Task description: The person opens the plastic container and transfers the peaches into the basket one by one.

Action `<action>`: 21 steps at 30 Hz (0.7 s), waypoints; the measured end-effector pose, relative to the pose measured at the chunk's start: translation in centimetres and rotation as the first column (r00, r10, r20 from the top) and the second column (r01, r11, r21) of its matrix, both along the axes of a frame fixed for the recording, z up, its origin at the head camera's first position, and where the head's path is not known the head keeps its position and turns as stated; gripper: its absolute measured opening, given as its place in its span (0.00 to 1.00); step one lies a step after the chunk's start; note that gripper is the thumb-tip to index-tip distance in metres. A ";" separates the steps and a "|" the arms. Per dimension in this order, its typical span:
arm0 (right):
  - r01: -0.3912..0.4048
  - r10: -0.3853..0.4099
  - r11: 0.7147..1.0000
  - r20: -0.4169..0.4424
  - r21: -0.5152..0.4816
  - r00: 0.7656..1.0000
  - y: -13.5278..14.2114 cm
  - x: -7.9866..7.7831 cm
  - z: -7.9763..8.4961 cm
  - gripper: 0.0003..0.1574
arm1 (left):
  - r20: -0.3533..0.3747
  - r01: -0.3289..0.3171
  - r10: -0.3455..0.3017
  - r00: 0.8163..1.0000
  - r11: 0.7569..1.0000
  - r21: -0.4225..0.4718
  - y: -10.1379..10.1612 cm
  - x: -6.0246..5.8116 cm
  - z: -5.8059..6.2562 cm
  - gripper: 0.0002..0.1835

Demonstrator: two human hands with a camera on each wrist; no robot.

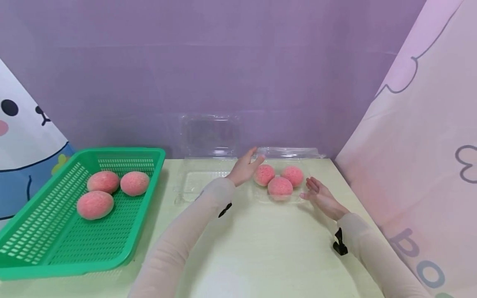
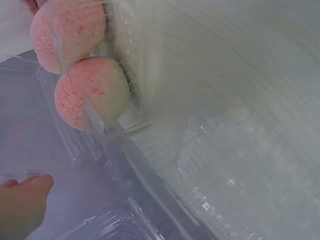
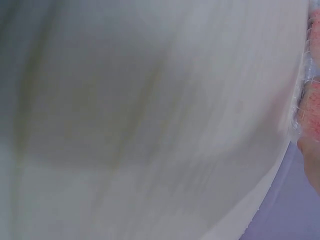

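Observation:
Three round pink balls with a rough, crumbly surface, one of them the front ball (image 1: 280,187), sit in a clear plastic clamshell box (image 1: 266,198) at the back right of the table. Its see-through lid (image 1: 294,153) lies low behind them. My left hand (image 1: 246,167) reaches to the lid's left corner, thumb and fingers extended and spread apart. On the box's right side my right hand (image 1: 323,198) has its fingers out, palm facing the balls. In the right wrist view only a fingertip (image 3: 311,160) shows, close to the box's edge.
Left of the left hand stands a second clear clamshell box (image 1: 201,180), its lid (image 1: 210,134) raised against the purple backdrop (image 1: 231,74). A green plastic basket (image 1: 149,203) at the left holds three more pink balls (image 1: 95,205). A printed cloth (image 1: 417,145) borders the right side.

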State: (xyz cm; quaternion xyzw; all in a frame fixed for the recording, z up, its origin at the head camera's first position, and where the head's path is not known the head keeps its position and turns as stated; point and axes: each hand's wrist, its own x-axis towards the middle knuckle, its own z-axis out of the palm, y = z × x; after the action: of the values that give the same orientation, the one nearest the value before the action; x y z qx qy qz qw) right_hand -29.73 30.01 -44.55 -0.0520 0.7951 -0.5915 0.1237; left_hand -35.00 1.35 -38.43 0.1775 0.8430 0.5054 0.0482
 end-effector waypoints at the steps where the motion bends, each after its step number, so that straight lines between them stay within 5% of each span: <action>1: 0.001 -0.001 1.000 0.000 0.002 1.000 0.0 0.0 0.0 0.59 | -0.002 -0.003 0.003 1.000 1.000 0.008 0.0 -0.1 -0.1 0.37; 8: 0.009 -0.009 1.000 -0.008 0.020 1.000 0.3 -0.5 -0.8 0.61 | 0.052 -0.012 0.007 0.999 0.996 0.089 -0.3 -1.1 0.0 0.37; 16: 0.017 -0.017 1.000 -0.014 0.020 1.000 0.3 -0.4 -0.7 0.60 | 0.022 0.045 -0.046 0.999 0.998 0.053 -0.2 -4.3 1.3 0.32; 21: 0.023 -0.023 0.999 -0.015 0.028 1.000 0.2 -0.2 -0.5 0.60 | 0.061 0.011 -0.015 0.998 0.998 0.065 0.0 -6.1 1.9 0.32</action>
State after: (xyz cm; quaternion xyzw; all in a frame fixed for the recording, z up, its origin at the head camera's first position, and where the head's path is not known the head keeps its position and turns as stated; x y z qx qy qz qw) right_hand -29.92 30.22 -45.03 -0.0454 0.8047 -0.5813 0.1117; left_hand -41.10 1.31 -36.56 0.1687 0.8231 0.5375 0.0718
